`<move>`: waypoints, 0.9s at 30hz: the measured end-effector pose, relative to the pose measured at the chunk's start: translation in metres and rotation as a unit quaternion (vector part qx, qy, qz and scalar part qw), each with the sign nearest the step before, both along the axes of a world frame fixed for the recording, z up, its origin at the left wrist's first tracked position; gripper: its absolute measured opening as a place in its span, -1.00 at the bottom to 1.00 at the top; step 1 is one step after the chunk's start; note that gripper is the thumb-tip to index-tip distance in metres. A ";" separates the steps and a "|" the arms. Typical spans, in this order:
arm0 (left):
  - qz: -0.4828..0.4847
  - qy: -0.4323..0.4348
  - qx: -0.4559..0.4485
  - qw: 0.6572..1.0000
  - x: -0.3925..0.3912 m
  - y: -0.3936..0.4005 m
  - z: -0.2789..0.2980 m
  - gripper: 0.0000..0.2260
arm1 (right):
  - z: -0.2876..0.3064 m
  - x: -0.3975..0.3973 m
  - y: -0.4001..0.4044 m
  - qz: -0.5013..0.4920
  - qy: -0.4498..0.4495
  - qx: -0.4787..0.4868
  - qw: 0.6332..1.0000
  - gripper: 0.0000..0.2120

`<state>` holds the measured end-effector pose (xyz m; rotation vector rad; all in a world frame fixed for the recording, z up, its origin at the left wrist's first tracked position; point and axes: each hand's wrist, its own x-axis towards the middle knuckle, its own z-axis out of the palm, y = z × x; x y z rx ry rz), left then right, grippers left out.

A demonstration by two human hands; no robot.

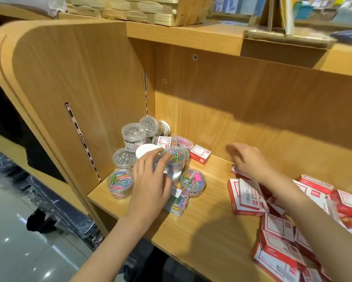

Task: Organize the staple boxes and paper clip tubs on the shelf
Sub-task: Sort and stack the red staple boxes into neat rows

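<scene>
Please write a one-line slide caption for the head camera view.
Left hand touches paper clip tubs; right hand reaches over red staple boxes.

Left hand (150,176) lies over a cluster of clear paper clip tubs (120,185), fingers spread, fingertips touching a tub of coloured clips (174,157) and a white lid (146,150) just beyond them. Taller tubs of silver clips (133,135) stand further beyond. Right hand (250,161) hovers with fingers loosely extended over the wooden shelf (201,231). A lone staple box (200,154) sits between both hands; red-and-white staple boxes (246,197) lie scattered beneath and right of the right wrist.
</scene>
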<state>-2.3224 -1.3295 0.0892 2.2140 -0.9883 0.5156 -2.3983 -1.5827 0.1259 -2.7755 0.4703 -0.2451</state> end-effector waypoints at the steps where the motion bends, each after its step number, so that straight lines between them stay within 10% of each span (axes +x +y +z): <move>1: -0.019 -0.009 -0.014 1.000 -0.005 -0.003 0.002 -0.64 | 0.001 -0.013 -0.008 -0.021 0.019 -0.012 1.000 -0.67; 5: -0.099 -0.017 -0.026 0.995 -0.024 -0.026 0.008 -0.67 | 0.002 -0.053 -0.024 -0.026 0.103 -0.011 0.994 -0.80; 11: -0.159 -0.003 0.050 0.986 -0.038 -0.063 0.004 -0.66 | 0.001 -0.084 -0.006 0.043 0.201 -0.011 0.979 -0.31; 21: -0.219 0.065 0.063 0.972 -0.075 -0.119 -0.001 -0.61 | 0.019 -0.179 -0.048 -0.073 -0.003 0.004 0.997 -0.37; 27: -0.254 0.115 0.079 0.957 -0.120 -0.170 0.007 -0.53 | 0.004 -0.194 -0.077 -0.041 0.050 0.125 0.990 -0.31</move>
